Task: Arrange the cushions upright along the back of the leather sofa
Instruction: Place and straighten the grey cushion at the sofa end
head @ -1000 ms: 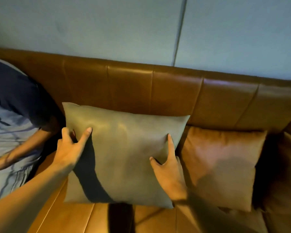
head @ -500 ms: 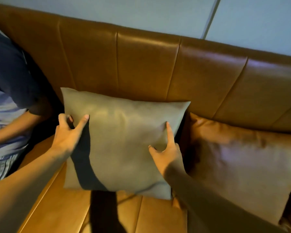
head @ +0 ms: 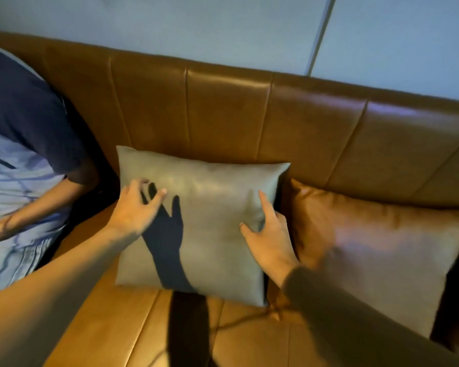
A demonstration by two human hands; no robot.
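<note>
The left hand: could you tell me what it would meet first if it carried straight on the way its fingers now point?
Most likely the grey cushion. The left hand has its fingers spread just in front of the cushion's upper left area, pointing up and into its face; the cast shadow suggests a small gap remains, though depth is unclear.

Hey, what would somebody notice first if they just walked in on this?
A grey cushion stands upright against the brown leather sofa back, mid-frame, left hand and right hand open at its sides. A tan cushion leans right of it; a seated person is at far left.
</note>
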